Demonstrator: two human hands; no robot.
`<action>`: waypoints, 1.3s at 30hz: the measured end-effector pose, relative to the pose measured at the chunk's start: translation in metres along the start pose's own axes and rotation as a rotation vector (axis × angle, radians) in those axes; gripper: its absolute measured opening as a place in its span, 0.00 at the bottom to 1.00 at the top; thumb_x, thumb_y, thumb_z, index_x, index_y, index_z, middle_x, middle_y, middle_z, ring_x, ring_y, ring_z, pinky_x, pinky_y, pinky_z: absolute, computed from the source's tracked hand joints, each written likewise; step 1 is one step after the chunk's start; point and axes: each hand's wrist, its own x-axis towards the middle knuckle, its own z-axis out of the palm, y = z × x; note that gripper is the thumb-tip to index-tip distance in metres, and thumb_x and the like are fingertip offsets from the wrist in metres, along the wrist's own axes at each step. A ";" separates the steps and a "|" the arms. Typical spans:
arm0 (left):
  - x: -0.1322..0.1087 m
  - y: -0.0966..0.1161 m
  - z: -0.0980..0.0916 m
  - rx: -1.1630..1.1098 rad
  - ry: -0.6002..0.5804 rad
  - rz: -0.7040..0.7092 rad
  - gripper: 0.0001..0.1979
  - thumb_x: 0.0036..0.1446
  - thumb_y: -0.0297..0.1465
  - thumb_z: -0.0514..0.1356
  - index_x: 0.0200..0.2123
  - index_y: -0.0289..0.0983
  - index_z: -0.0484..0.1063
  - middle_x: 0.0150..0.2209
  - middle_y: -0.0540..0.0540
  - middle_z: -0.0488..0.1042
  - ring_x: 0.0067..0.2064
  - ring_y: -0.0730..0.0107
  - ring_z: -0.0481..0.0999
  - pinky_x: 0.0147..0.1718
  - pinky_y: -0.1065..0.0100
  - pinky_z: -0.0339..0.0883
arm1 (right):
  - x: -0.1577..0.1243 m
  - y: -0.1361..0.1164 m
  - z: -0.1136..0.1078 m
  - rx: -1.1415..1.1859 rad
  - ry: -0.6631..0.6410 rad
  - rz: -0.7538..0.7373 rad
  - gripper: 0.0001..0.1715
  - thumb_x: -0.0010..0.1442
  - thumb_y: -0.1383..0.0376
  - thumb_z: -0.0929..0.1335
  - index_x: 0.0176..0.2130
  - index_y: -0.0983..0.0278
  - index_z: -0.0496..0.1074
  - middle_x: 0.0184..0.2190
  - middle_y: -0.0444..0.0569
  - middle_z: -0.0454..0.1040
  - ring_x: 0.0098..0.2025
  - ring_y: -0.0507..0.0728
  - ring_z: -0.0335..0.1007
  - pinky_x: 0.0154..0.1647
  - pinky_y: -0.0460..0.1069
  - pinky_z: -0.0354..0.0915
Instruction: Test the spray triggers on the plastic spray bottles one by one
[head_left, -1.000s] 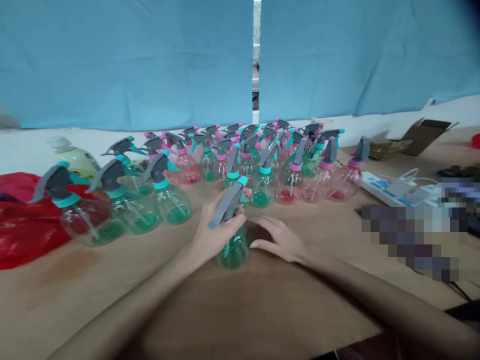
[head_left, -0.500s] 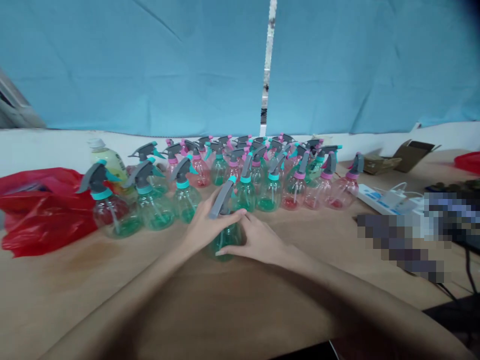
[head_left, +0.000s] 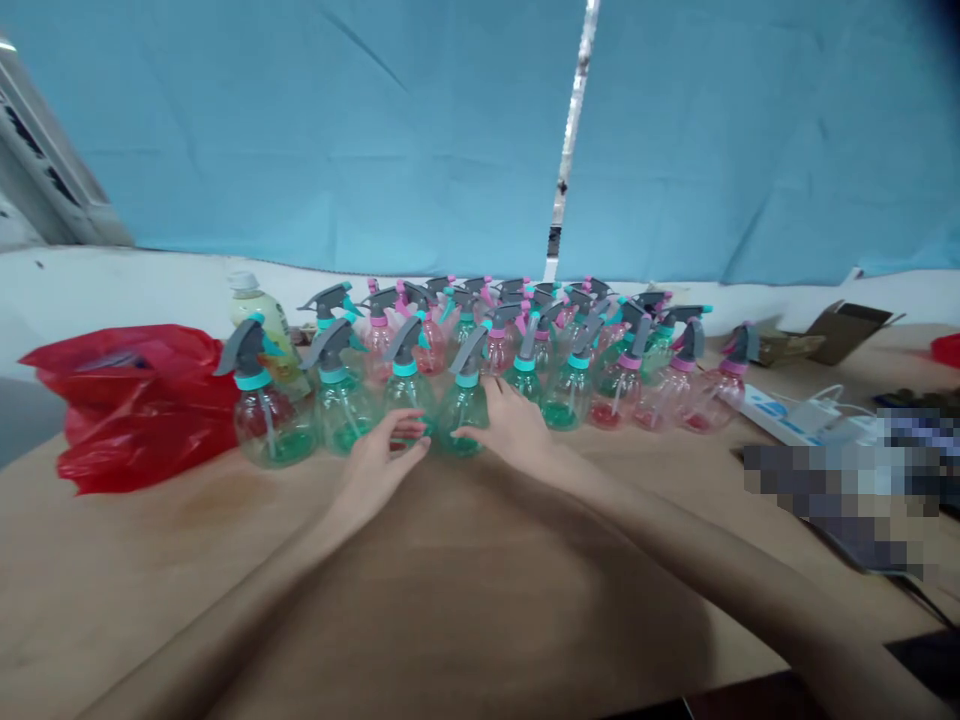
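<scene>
In the front row of spray bottles stands a clear green spray bottle (head_left: 459,408) with a grey trigger head and turquoise collar. My right hand (head_left: 517,425) is around its right side, thumb across the front and fingers behind. Just left of that bottle, my left hand (head_left: 384,458) is held with thumb and curled fingers apart, nothing between them. It is close to another green spray bottle (head_left: 406,375), partly hiding its base; whether they touch I cannot tell. Green liquid shows low in both bottles.
Several green and pink spray bottles stand in rows behind, among them a pink one (head_left: 616,398). A red plastic bag (head_left: 150,420) and a yellowish bottle (head_left: 262,315) are at left. On the right are a power strip (head_left: 780,415) and an open cardboard box (head_left: 847,332).
The green spray bottle has moved away from me into the front row. My left hand has let go of it and drawn back to the left. The view has shifted somewhat.
</scene>
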 end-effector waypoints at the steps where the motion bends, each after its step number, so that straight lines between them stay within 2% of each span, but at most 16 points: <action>1: -0.001 -0.002 0.001 0.009 -0.015 0.001 0.17 0.54 0.36 0.56 0.47 0.37 0.65 0.42 0.43 0.74 0.43 0.63 0.74 0.44 0.60 0.68 | 0.003 0.000 0.000 -0.020 0.004 0.011 0.39 0.52 0.52 0.69 0.55 0.71 0.58 0.48 0.63 0.68 0.49 0.68 0.67 0.41 0.57 0.68; 4: -0.003 -0.008 0.007 0.024 -0.067 0.004 0.14 0.54 0.33 0.55 0.44 0.37 0.66 0.40 0.44 0.74 0.41 0.64 0.75 0.42 0.62 0.68 | 0.010 -0.001 -0.001 -0.067 0.000 0.040 0.37 0.53 0.52 0.69 0.54 0.70 0.59 0.48 0.63 0.68 0.49 0.68 0.67 0.40 0.57 0.68; 8: -0.003 -0.014 0.019 0.018 -0.126 0.018 0.12 0.54 0.31 0.54 0.42 0.38 0.67 0.37 0.46 0.74 0.39 0.65 0.75 0.40 0.62 0.68 | 0.017 -0.003 -0.001 -0.123 -0.055 0.089 0.37 0.53 0.53 0.69 0.54 0.70 0.59 0.47 0.65 0.70 0.42 0.68 0.72 0.36 0.58 0.68; 14: 0.001 -0.010 0.028 0.019 -0.175 0.038 0.11 0.54 0.31 0.53 0.41 0.39 0.67 0.36 0.47 0.75 0.39 0.65 0.75 0.39 0.64 0.67 | 0.026 -0.003 0.005 -0.132 -0.073 0.086 0.41 0.55 0.52 0.68 0.58 0.72 0.55 0.43 0.66 0.73 0.40 0.69 0.74 0.35 0.58 0.68; 19: -0.001 -0.006 0.039 0.085 -0.183 0.023 0.10 0.56 0.35 0.52 0.40 0.39 0.68 0.34 0.48 0.74 0.35 0.66 0.74 0.36 0.64 0.66 | 0.022 0.005 0.002 -0.059 -0.047 0.009 0.44 0.55 0.53 0.68 0.60 0.71 0.51 0.49 0.65 0.70 0.43 0.66 0.72 0.38 0.56 0.68; 22: -0.005 -0.001 0.049 0.113 -0.197 0.021 0.12 0.57 0.39 0.52 0.38 0.39 0.68 0.31 0.49 0.73 0.33 0.67 0.72 0.34 0.65 0.64 | 0.008 0.016 -0.010 0.011 0.020 -0.037 0.37 0.56 0.52 0.67 0.58 0.68 0.57 0.48 0.59 0.72 0.43 0.64 0.72 0.38 0.55 0.67; 25: -0.008 0.009 0.057 0.120 -0.239 0.054 0.12 0.57 0.41 0.52 0.38 0.40 0.68 0.29 0.51 0.72 0.30 0.68 0.71 0.31 0.67 0.63 | -0.007 0.033 -0.025 0.093 0.114 -0.041 0.19 0.60 0.53 0.63 0.45 0.62 0.68 0.43 0.49 0.75 0.42 0.60 0.72 0.40 0.52 0.66; 28: -0.009 0.021 0.063 0.137 -0.264 0.081 0.12 0.57 0.40 0.51 0.37 0.40 0.69 0.28 0.51 0.72 0.29 0.68 0.71 0.30 0.67 0.62 | -0.015 0.052 -0.035 0.128 0.211 0.026 0.17 0.62 0.53 0.61 0.38 0.61 0.70 0.39 0.48 0.75 0.42 0.58 0.72 0.42 0.51 0.64; 31: -0.009 0.030 0.068 0.148 -0.267 0.092 0.13 0.58 0.41 0.50 0.37 0.40 0.69 0.28 0.51 0.72 0.30 0.68 0.71 0.30 0.68 0.62 | -0.013 0.066 -0.035 0.144 0.267 0.119 0.22 0.59 0.50 0.63 0.44 0.64 0.66 0.43 0.52 0.74 0.45 0.60 0.71 0.43 0.53 0.65; 36: -0.017 0.036 0.069 0.185 -0.261 0.104 0.12 0.57 0.39 0.51 0.35 0.41 0.70 0.26 0.52 0.72 0.28 0.69 0.70 0.28 0.68 0.62 | 0.001 0.070 -0.019 0.113 0.141 0.215 0.47 0.51 0.41 0.65 0.58 0.69 0.55 0.47 0.62 0.72 0.47 0.68 0.70 0.41 0.58 0.66; 39: -0.023 0.036 0.064 0.220 -0.247 0.112 0.11 0.58 0.39 0.51 0.35 0.41 0.70 0.26 0.52 0.72 0.27 0.69 0.69 0.28 0.68 0.62 | 0.007 0.066 -0.014 0.071 0.085 0.255 0.48 0.50 0.43 0.66 0.58 0.70 0.55 0.46 0.63 0.71 0.45 0.68 0.71 0.40 0.57 0.67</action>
